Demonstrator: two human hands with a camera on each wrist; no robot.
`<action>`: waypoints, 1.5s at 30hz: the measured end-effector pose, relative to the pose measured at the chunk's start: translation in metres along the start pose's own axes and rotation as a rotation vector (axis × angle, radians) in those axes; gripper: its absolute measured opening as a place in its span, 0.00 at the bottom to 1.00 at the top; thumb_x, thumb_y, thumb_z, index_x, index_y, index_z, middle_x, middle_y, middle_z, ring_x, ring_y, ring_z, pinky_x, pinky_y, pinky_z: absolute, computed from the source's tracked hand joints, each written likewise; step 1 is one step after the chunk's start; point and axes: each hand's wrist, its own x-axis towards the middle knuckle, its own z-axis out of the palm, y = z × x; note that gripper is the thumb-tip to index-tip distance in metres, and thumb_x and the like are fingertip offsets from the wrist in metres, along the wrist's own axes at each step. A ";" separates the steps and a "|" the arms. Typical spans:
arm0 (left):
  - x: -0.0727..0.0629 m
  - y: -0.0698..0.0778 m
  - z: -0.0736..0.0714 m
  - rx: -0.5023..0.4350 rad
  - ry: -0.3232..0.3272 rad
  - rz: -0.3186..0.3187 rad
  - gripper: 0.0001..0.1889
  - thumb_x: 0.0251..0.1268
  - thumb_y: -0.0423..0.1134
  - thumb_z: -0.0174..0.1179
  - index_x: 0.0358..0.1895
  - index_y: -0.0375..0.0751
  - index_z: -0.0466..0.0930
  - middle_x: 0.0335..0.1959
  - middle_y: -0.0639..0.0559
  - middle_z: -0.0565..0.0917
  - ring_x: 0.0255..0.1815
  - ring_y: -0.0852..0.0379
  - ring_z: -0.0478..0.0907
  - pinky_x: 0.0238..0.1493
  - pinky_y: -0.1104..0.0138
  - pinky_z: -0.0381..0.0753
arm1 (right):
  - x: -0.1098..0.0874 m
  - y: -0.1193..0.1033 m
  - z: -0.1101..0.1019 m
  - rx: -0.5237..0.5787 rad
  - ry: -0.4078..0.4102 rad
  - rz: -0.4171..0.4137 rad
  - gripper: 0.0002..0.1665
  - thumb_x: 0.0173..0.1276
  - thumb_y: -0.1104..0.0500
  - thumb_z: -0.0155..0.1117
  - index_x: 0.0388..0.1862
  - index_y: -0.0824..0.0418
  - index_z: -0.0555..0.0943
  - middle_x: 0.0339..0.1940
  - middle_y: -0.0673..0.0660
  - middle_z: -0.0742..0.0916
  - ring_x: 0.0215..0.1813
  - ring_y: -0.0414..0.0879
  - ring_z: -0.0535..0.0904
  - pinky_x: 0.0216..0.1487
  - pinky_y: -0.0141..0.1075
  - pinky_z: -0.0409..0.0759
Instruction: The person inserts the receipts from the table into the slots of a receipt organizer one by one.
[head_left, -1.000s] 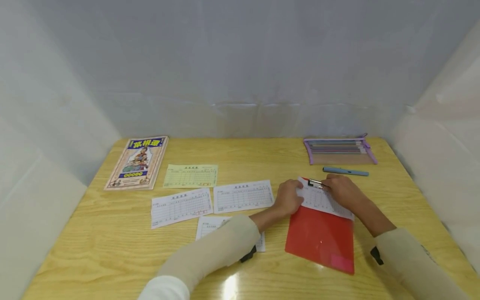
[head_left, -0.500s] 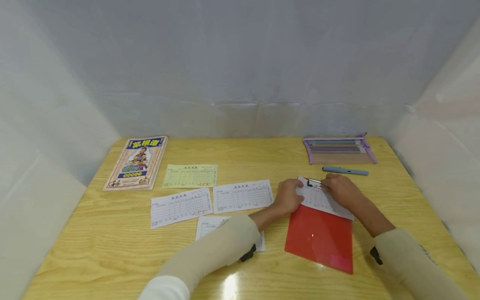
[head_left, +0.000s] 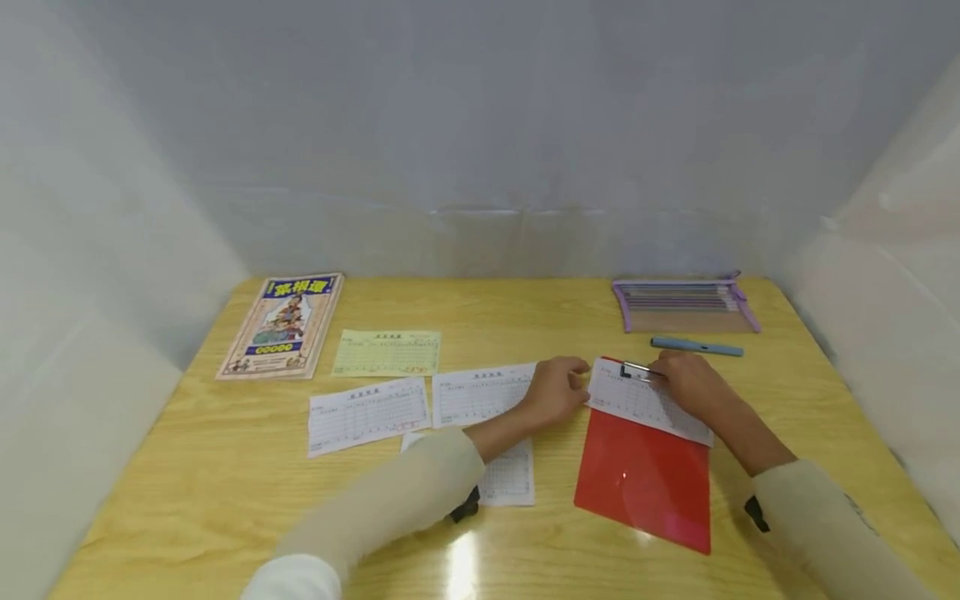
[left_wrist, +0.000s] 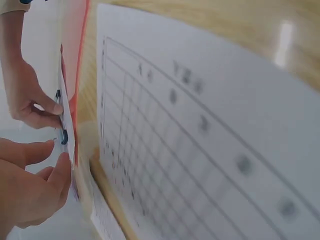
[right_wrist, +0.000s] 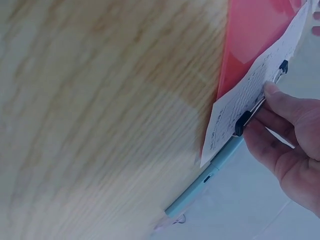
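A red clipboard (head_left: 643, 483) lies on the table at the right in the head view. Across its top is a white printed form (head_left: 633, 402), under the metal clip (head_left: 636, 369) with black ends. My right hand (head_left: 693, 387) holds that clip; in the right wrist view its thumb (right_wrist: 282, 102) presses on the metal bar, with fingers underneath. Just left of the form, my left hand (head_left: 551, 392) is off the paper, its fingers loosely bent. Thumb and forefinger stand apart with nothing between them in the left wrist view, where the left hand (left_wrist: 35, 182) shows at the lower left.
Left of the clipboard lie white forms (head_left: 367, 414) and a yellow-green form (head_left: 386, 353); the left arm covers part of them. A comic-style booklet (head_left: 281, 325) sits at the back left. Behind the clipboard are a blue pen (head_left: 697, 346) and a purple-edged pencil pouch (head_left: 686, 306).
My left hand has let go of the form's left edge and moved left, away from the clipboard. The right hand stays at the clip. The head view has shifted slightly.
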 end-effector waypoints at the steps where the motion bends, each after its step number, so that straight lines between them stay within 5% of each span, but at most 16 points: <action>1: -0.003 -0.001 -0.005 -0.006 -0.004 0.001 0.20 0.58 0.28 0.61 0.56 0.32 0.76 0.54 0.41 0.80 0.49 0.51 0.81 0.42 0.73 0.79 | 0.000 0.000 -0.001 0.003 -0.005 0.008 0.06 0.56 0.68 0.68 0.33 0.70 0.85 0.26 0.58 0.83 0.31 0.51 0.80 0.35 0.43 0.80; 10: -0.025 -0.027 -0.069 0.021 0.033 -0.027 0.21 0.60 0.33 0.63 0.57 0.33 0.75 0.57 0.42 0.79 0.54 0.47 0.77 0.50 0.60 0.80 | 0.001 0.000 -0.001 0.016 -0.046 0.059 0.08 0.57 0.66 0.68 0.36 0.70 0.85 0.30 0.59 0.85 0.36 0.53 0.81 0.40 0.46 0.81; 28: -0.060 -0.112 -0.183 0.243 0.381 -0.166 0.22 0.58 0.35 0.64 0.54 0.29 0.76 0.56 0.32 0.76 0.57 0.36 0.72 0.59 0.48 0.71 | 0.004 -0.002 0.001 0.047 -0.051 0.066 0.09 0.58 0.66 0.67 0.37 0.70 0.84 0.33 0.62 0.86 0.38 0.55 0.81 0.41 0.47 0.80; 35: -0.069 -0.131 -0.206 0.342 0.422 -0.331 0.25 0.55 0.36 0.65 0.56 0.28 0.74 0.59 0.29 0.72 0.64 0.34 0.65 0.67 0.46 0.61 | 0.004 -0.002 -0.001 0.048 -0.058 0.064 0.09 0.58 0.66 0.67 0.37 0.70 0.84 0.34 0.62 0.86 0.39 0.55 0.81 0.42 0.48 0.80; 41: -0.073 -0.134 -0.212 0.439 0.352 -0.481 0.33 0.52 0.42 0.68 0.60 0.31 0.69 0.59 0.28 0.68 0.59 0.34 0.64 0.59 0.46 0.66 | 0.004 -0.002 -0.001 0.040 -0.077 0.079 0.10 0.58 0.66 0.67 0.39 0.71 0.84 0.34 0.62 0.86 0.37 0.54 0.80 0.41 0.47 0.80; 45: -0.074 -0.134 -0.213 0.455 0.336 -0.520 0.36 0.52 0.45 0.68 0.62 0.30 0.67 0.58 0.28 0.66 0.56 0.37 0.63 0.55 0.48 0.68 | 0.005 -0.002 0.000 0.040 -0.091 0.081 0.11 0.58 0.66 0.67 0.39 0.71 0.84 0.34 0.61 0.86 0.37 0.53 0.80 0.41 0.47 0.80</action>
